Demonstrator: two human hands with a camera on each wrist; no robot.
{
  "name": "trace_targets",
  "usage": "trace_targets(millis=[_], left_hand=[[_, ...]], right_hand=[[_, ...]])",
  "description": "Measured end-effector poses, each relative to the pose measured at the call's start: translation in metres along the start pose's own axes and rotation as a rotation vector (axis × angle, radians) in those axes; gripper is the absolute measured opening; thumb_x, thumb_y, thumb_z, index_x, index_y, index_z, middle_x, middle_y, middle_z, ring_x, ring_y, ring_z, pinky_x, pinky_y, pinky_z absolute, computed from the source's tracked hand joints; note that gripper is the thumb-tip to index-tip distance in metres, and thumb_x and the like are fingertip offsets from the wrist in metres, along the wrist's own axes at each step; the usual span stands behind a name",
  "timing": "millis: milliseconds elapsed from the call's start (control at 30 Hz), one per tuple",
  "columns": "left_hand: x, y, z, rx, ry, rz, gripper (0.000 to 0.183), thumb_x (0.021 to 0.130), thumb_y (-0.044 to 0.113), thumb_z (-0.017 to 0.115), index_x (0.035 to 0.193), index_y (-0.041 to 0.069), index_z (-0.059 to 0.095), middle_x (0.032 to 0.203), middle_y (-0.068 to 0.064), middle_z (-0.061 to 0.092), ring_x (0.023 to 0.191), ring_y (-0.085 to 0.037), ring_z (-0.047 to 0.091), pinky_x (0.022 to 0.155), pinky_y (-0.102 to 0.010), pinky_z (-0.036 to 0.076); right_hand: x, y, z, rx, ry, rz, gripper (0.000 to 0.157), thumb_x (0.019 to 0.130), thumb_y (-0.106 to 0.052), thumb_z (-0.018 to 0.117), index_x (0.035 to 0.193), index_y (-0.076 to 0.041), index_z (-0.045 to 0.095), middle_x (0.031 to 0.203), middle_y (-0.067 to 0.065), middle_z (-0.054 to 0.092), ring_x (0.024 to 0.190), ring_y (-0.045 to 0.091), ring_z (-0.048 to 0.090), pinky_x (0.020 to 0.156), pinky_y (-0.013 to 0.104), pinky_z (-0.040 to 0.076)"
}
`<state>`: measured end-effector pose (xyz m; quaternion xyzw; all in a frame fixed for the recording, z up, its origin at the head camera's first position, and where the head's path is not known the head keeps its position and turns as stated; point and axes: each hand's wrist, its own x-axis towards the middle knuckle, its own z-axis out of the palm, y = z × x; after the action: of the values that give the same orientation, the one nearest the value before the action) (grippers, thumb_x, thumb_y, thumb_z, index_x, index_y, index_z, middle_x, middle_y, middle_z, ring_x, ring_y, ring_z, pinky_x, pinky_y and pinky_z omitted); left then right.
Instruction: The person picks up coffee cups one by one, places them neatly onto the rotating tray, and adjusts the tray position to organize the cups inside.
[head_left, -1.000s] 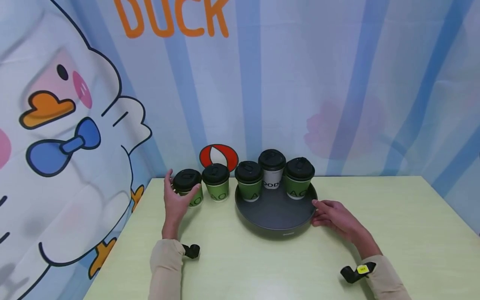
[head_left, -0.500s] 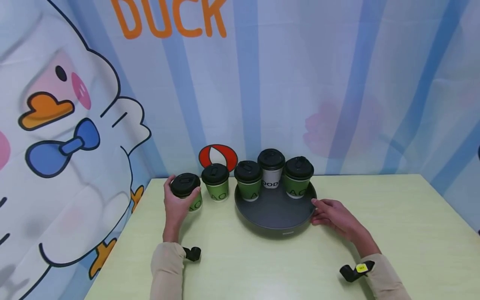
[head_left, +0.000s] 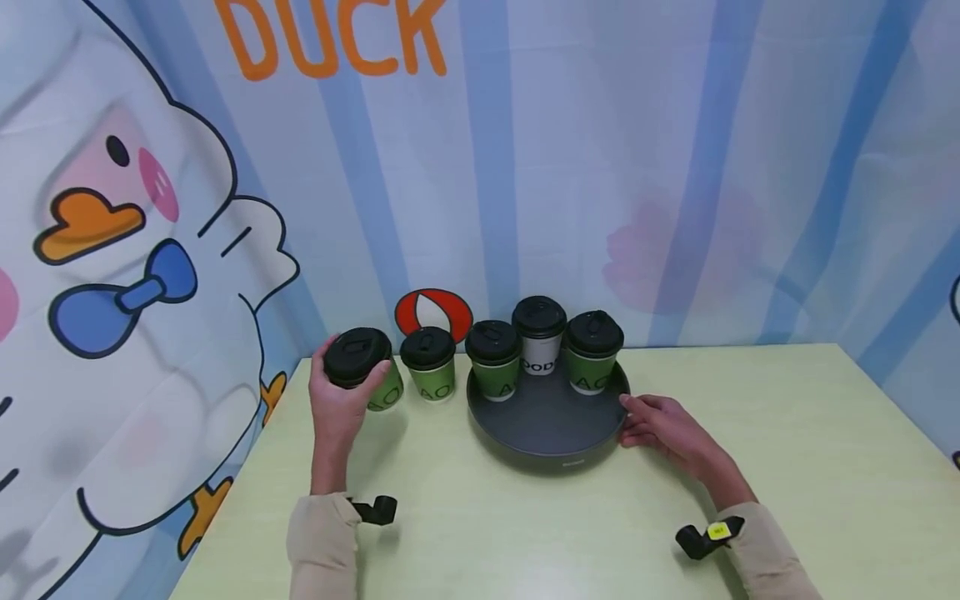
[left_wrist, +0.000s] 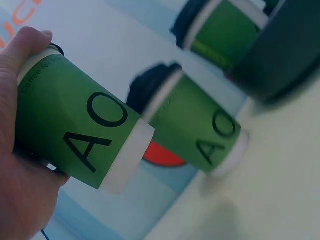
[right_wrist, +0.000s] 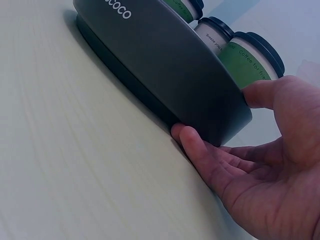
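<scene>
My left hand (head_left: pixel 341 404) grips a green paper coffee cup (left_wrist: pixel 80 115) with a black lid, thumb and fingers round its sides. The cup is tilted and held above the table. Just right of it a second green coffee cup (head_left: pixel 435 382) stands on the table. At the right rim of a round dark grey tray (head_left: pixel 551 433), my right hand (head_left: pixel 671 433) pinches the edge, thumb on top and fingers low on the side wall. Two green cups, a left one (head_left: pixel 495 379) and a right one (head_left: pixel 592 371), stand on the tray with a white cup (head_left: pixel 538 354) behind them.
The pale wooden table (head_left: pixel 480 533) backs onto a curtain (head_left: pixel 555 167) printed with a duck and blue stripes. The tray stands near the table's back edge. A small black camera (head_left: pixel 375 510) sits on the left wrist, another (head_left: pixel 701 542) on the right.
The left hand has closed round the leftmost green cup and lifted it off the table, tilting it. The right hand and the tray have stayed in place; the view has shifted slightly.
</scene>
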<state>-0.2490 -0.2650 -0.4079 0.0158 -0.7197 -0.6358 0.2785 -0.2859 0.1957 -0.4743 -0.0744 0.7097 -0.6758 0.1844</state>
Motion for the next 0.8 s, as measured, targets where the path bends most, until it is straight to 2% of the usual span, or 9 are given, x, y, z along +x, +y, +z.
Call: trace_targets(millis=[100, 233, 567, 700, 800], left_hand=[[-0.005, 0.013, 0.009, -0.029, -0.034, 0.045, 0.081, 0.087, 0.009, 0.084, 0.155, 0.008, 0.039, 0.148, -0.01, 0.05, 0.132, -0.024, 0.049, 0.104, -0.026, 0.049], [-0.012, 0.023, 0.027, -0.062, -0.104, 0.101, 0.082, 0.086, 0.007, 0.084, 0.154, 0.005, 0.038, 0.146, -0.008, 0.051, 0.131, -0.021, 0.05, 0.102, -0.023, 0.052], [-0.033, 0.026, 0.078, -0.123, -0.269, 0.168, 0.083, 0.083, 0.01, 0.086, 0.152, 0.008, 0.04, 0.142, -0.009, 0.055, 0.131, -0.023, 0.051, 0.104, -0.028, 0.053], [-0.042, 0.024, 0.094, -0.133, -0.299, 0.181, 0.086, 0.082, 0.011, 0.086, 0.153, 0.008, 0.038, 0.142, -0.009, 0.056, 0.131, -0.024, 0.051, 0.105, -0.031, 0.053], [-0.047, 0.02, 0.105, -0.136, -0.307, 0.179, 0.085, 0.082, 0.014, 0.086, 0.153, 0.01, 0.039, 0.142, -0.009, 0.056, 0.132, -0.025, 0.052, 0.109, -0.039, 0.051]], right_hand=[[0.001, -0.001, 0.0, -0.01, 0.002, 0.0, 0.065, 0.11, -0.036, 0.054, 0.138, 0.02, 0.038, 0.1, 0.016, 0.066, 0.087, 0.019, 0.07, 0.084, 0.032, 0.063], [0.002, -0.001, 0.0, -0.011, 0.007, 0.0, 0.064, 0.11, -0.036, 0.054, 0.137, 0.02, 0.038, 0.1, 0.016, 0.066, 0.086, 0.019, 0.07, 0.084, 0.032, 0.063], [0.003, 0.002, -0.002, -0.015, 0.019, 0.016, 0.069, 0.109, -0.037, 0.054, 0.143, 0.02, 0.034, 0.101, 0.016, 0.066, 0.086, 0.018, 0.07, 0.083, 0.03, 0.063], [0.002, 0.001, -0.002, -0.012, 0.018, 0.015, 0.069, 0.109, -0.036, 0.054, 0.143, 0.02, 0.034, 0.101, 0.016, 0.066, 0.086, 0.018, 0.07, 0.083, 0.03, 0.063], [0.0, 0.001, -0.002, -0.002, 0.017, 0.015, 0.067, 0.109, -0.035, 0.054, 0.142, 0.02, 0.035, 0.1, 0.016, 0.066, 0.085, 0.018, 0.07, 0.083, 0.031, 0.063]])
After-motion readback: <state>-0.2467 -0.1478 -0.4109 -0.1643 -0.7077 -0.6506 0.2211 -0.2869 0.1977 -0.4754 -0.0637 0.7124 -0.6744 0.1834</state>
